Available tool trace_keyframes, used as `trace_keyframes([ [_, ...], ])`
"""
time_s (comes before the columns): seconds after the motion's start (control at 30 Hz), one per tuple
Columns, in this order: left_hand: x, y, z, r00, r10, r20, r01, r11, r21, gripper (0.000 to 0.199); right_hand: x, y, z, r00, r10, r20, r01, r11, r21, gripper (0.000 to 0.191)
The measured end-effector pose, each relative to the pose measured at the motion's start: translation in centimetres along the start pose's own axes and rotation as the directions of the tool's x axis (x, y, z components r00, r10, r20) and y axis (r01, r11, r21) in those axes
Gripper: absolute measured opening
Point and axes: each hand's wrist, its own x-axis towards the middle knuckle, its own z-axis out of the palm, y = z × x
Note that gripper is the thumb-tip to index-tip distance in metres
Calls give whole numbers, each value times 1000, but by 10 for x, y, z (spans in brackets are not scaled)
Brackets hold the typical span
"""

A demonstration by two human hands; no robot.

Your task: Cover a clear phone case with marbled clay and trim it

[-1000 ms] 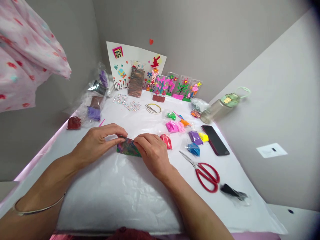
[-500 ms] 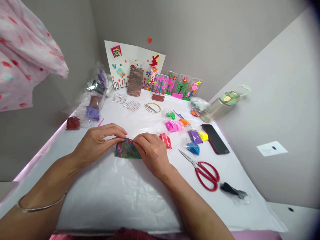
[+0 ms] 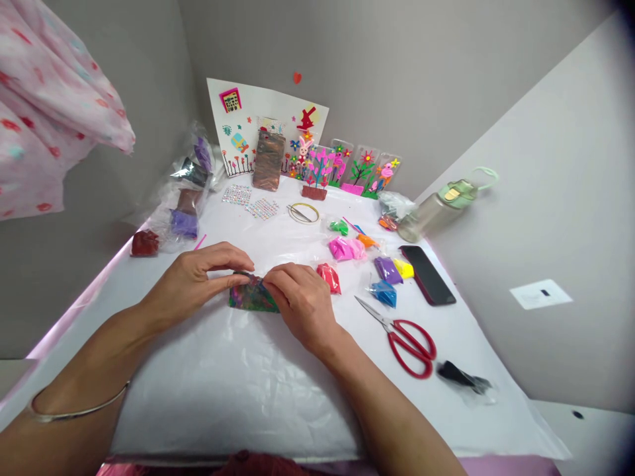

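A flat rectangular piece of marbled clay (image 3: 254, 301), green, blue and pink, lies on the white table cover, its right end hidden behind my fingers. At its upper left edge, my left hand (image 3: 191, 281) has thumb and forefinger closed around the rim, a small gap showing between them. My right hand (image 3: 300, 297) pinches the upper edge farther right with bent fingers; its fingertips partly cover the clay. Just right of that hand sits a bag of red clay (image 3: 329, 278).
Red-handled scissors (image 3: 409, 344), a phone (image 3: 427, 276) and several bagged clays lie to the right, near a bottle (image 3: 439, 208). Decorated phone cases (image 3: 362, 165) lean at the back beside a brown marbled panel (image 3: 268, 162). Rhinestone sheets (image 3: 262, 209) and a bangle (image 3: 303, 212) lie before them.
My left thumb and forefinger have parted slightly along the clay's upper edge, and the thumb sits lower on it. My right hand stays almost still.
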Motion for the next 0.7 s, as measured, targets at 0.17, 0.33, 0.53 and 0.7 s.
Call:
trace_keyframes([
  [0.17,-2,-3,3,979,204,-7,-203,975,94,15,1,1,-2,999,39,27,-39,999,4,17],
  [0.33,-2,-4,4,973,228,-29,-225,970,97,15,2,1,-3,998,56,40,-57,998,18,18],
  [0.53,-1,-5,6,975,221,-37,-217,972,89,11,1,0,-3,998,52,23,-52,999,11,20],
  [0.7,0,-4,8,984,178,-26,-176,982,73,15,1,1,-3,997,67,36,-68,998,19,20],
])
